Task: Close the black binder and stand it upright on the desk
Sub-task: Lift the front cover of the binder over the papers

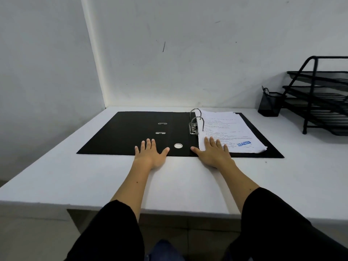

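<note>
The black binder (124, 132) lies wide open and flat on the white desk (75, 178), spine in the middle. Its metal rings (195, 121) stand shut over a stack of printed papers (229, 130) on the right cover, with a blue stamp near the front corner. My left hand (150, 155) rests flat, fingers spread, on the near edge of the left cover. My right hand (212, 153) lies flat with spread fingers on the near corner of the papers and the desk. Neither hand grips anything.
A black mesh pen cup (269, 106) stands at the back right beside a black tiered letter tray (320, 102). White walls meet in a corner behind the binder. The desk's near edge (169, 210) runs below my forearms.
</note>
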